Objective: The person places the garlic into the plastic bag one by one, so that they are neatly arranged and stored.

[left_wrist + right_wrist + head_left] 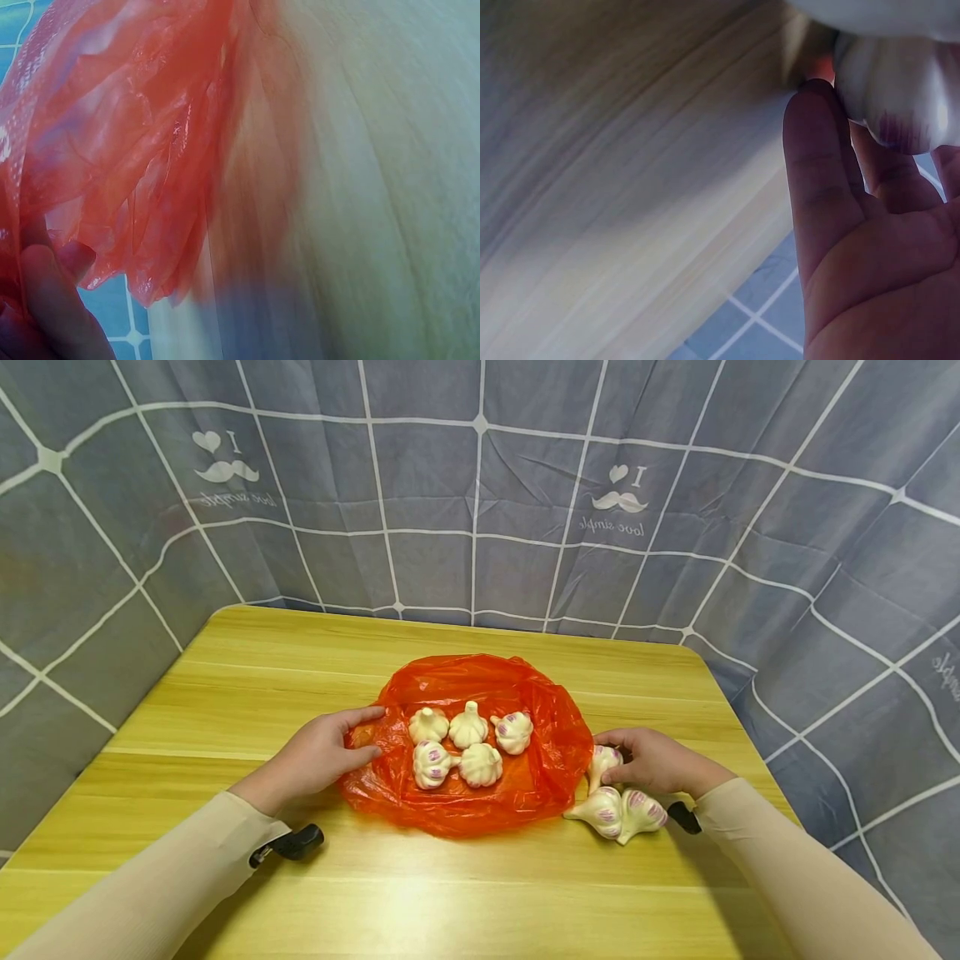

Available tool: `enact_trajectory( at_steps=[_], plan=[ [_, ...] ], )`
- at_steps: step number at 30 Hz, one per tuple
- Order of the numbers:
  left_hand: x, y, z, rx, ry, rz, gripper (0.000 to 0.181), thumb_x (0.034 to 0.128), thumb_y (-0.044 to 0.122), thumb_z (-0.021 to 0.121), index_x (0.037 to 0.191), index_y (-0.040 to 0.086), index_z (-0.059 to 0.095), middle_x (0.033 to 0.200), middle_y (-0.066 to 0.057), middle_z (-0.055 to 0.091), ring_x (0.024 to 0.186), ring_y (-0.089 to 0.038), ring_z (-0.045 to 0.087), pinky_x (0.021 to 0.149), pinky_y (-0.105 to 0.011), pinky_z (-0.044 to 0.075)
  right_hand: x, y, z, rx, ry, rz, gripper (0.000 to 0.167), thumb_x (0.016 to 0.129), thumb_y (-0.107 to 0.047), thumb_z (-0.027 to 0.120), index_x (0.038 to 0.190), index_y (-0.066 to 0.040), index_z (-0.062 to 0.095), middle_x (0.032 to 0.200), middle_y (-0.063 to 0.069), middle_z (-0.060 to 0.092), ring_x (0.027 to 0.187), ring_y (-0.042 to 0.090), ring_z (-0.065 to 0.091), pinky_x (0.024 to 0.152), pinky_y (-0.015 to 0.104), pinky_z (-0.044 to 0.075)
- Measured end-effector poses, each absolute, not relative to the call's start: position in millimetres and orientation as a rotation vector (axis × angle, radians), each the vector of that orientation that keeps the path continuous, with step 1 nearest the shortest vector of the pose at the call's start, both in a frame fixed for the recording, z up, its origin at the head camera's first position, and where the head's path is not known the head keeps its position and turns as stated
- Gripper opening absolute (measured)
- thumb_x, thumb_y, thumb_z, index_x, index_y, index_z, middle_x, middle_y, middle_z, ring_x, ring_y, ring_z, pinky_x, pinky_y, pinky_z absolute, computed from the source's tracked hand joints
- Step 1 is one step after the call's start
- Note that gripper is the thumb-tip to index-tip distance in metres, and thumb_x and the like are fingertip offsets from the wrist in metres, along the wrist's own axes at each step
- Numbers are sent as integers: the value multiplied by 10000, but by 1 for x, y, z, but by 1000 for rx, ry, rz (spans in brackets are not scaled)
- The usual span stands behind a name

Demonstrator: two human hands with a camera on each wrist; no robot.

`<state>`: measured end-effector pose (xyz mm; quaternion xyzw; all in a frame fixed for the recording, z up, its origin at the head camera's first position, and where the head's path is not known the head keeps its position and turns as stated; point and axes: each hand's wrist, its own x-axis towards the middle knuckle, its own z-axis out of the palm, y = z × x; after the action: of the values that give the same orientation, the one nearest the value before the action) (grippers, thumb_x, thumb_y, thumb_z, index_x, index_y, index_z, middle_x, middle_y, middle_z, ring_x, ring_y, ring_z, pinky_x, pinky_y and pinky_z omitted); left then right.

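A red plastic bag [555, 735] lies spread on the table, its rim raised around several garlic bulbs [468, 725] in two rows. My left hand [322, 753] holds the bag's left edge, thumb and forefinger apart; in the left wrist view thin red plastic [127, 142] hangs by its curled fingers [56, 292]. At the bag's right side, my right hand [647, 758] grips a garlic bulb [602, 765] between thumb and fingers. Two more bulbs, one [602, 812] beside another [642, 814], lie just below that hand. The right wrist view shows a purple-streaked bulb [904, 97] at the fingertips.
The yellow wooden table [405, 893] has rounded far corners. A grey curtain [420, 477] with white grid lines hangs behind it and along both sides. Black wrist-mounted pieces show under the left sleeve [187, 868] and right sleeve [787, 868].
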<state>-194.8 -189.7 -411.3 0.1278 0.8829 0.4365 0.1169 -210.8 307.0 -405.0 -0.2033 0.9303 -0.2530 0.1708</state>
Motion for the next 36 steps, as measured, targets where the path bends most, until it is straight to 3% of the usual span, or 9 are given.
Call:
enact_trajectory(
  at_steps=[18, 23, 30, 36],
  plan=[
    [-195, -189, -410, 369, 2586, 1275, 664, 989, 218, 733, 1585, 89, 469, 1066, -176, 678, 593, -177, 661, 590, -308, 596, -209, 308, -402, -582, 2669, -685, 514, 902, -253, 841, 1373, -113, 692, 1101, 5, 744, 934, 131, 634, 861, 308, 548],
    [-195, -188, -410, 379, 2602, 1262, 667, 984, 228, 738, 1580, 87, 476, 1167, -201, 667, 601, -158, 657, 599, -302, 597, -210, 310, -394, -609, 2722, -658, 534, 901, -237, 841, 1388, -87, 681, 1105, 25, 746, 917, 130, 626, 838, 295, 541],
    [-194, -188, -408, 391, 2596, 1268, 676, 981, 238, 747, 1581, 85, 475, 1031, -152, 676, 598, -159, 651, 585, -291, 582, -211, 317, -381, -640, 2777, -701, 548, 889, -159, 845, 1395, -43, 669, 970, -2, 715, 818, 108, 567, 721, 235, 490],
    [-194, -187, -408, 391, 2585, 1278, 680, 984, 242, 745, 1584, 83, 469, 1007, -142, 678, 598, -163, 656, 586, -290, 584, -210, 319, -369, -645, 2836, -710, 563, 876, -152, 857, 1400, -62, 673, 1047, 25, 729, 849, 121, 568, 737, 226, 488]
  ],
)
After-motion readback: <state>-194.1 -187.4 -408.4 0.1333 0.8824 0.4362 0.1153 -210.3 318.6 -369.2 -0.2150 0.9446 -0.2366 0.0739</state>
